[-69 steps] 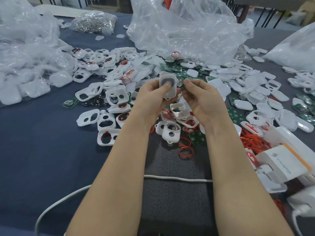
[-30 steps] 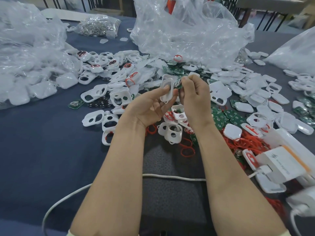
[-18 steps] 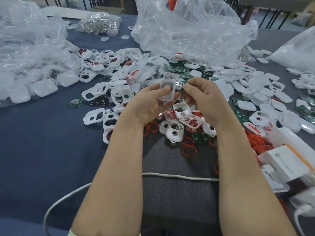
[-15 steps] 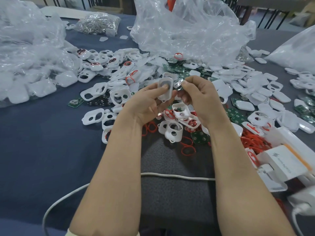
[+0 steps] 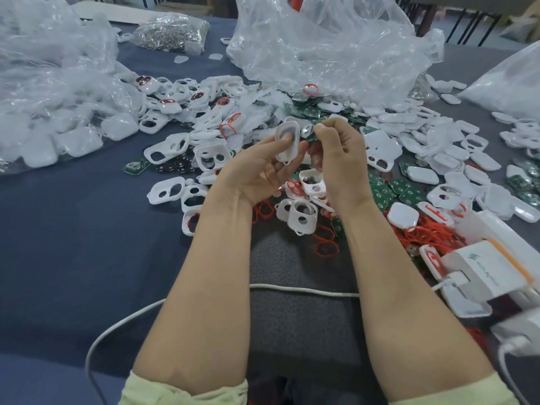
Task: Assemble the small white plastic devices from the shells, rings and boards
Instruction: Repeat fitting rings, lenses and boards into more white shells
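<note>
Nearest me, one white cable (image 5: 304, 290) crosses the dark table (image 5: 73, 244) under two bare forearms. At the right stands one white box (image 5: 491, 273) beside a tangle of red rings (image 5: 423, 232). The left hand (image 5: 260, 171) grips one white shell (image 5: 287, 144), thumb pressed on its face. Just beside it, the right hand (image 5: 339, 153) pinches one small board (image 5: 308, 132) with a shiny disc. The loose shells (image 5: 166, 194) and green boards (image 5: 409, 197) around are too many to count. Behind lie three big clear bags (image 5: 321, 45).
</note>
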